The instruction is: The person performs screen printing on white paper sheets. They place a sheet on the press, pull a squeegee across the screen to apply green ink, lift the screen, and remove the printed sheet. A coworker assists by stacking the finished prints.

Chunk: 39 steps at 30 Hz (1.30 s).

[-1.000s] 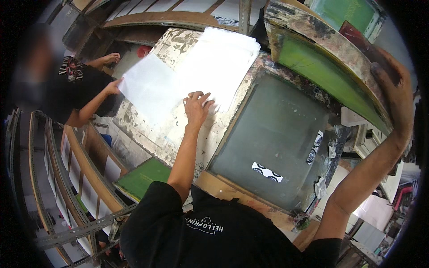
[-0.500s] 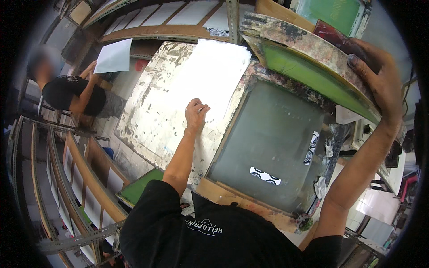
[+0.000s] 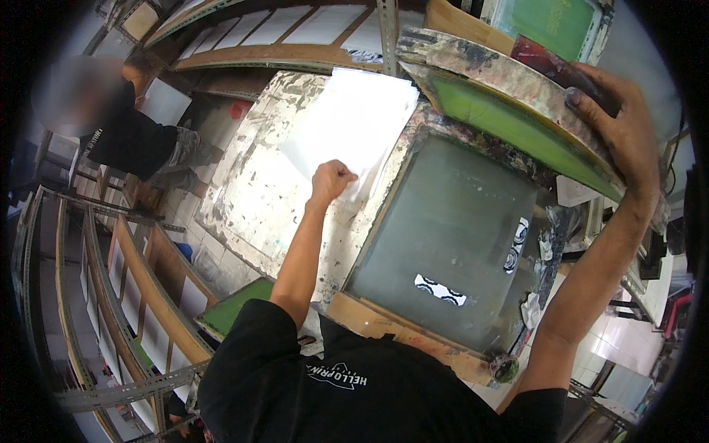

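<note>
A stack of white paper sheets (image 3: 369, 111) lies on the paint-flaked board (image 3: 255, 192) in front of me. My left hand (image 3: 334, 181) is closed in a pinch on the near edge of the top sheet, which lifts slightly there. On the right, a screen printing frame (image 3: 509, 81) with green mesh stands tilted up. My right hand (image 3: 624, 122) grips its upper right edge, thumb on the near side, fingers mostly hidden behind. A dark red piece (image 3: 550, 60) sits against the frame beside those fingers. Below lies a grey printing bed (image 3: 443, 214) with two black-and-white patterned strips (image 3: 441, 290).
Racks with white sheets stand at the left (image 3: 155, 295) and along the back (image 3: 273, 55). A person in a black shirt (image 3: 133, 140) holds a sheet at the far left. A wooden bar (image 3: 399, 332) edges the bed nearest me; a small jar (image 3: 504, 368) stands at its corner.
My left hand has shifted slightly right, and the top sheet's near edge has lifted. The right hand still holds the raised frame. The other person has turned and moved their sheet toward the racks.
</note>
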Available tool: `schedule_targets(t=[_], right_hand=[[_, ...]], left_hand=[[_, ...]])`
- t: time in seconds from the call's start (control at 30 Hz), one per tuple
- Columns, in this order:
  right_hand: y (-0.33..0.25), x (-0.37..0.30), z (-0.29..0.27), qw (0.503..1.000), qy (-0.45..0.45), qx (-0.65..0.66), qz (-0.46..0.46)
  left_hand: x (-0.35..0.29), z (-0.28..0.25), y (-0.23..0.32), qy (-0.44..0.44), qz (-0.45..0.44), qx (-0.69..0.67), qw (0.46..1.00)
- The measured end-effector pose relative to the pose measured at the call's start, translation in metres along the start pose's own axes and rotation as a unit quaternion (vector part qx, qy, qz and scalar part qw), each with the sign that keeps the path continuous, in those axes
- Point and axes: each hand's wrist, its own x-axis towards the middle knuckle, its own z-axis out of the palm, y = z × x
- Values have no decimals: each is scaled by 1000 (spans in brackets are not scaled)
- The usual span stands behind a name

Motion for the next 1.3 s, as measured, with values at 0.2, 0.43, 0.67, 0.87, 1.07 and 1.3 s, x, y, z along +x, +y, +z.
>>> schedule_targets(t=[0.2,0.43,0.67,0.87,1.07,1.3], right_hand=[[2,-1,5,1000,4,16,2],[2,9,3,998,-40,41,5],[0,6,1,998,-38,40,-2],[8,5,6,998,-20,62,-25],[4,5,-3,994,-97,55,-10],[-46,-4,2,1000,-14,-10,-26]], left_hand=[[-25,32,-25,49,-19,-105,993],[38,-21,24,361,79,-66,927],[-28,-53,129,306,204,-12,930],[-156,33,140,-59,98,-12,993],[-175,114,98,-133,242,97,956],[-114,166,147,-232,351,62,905]])
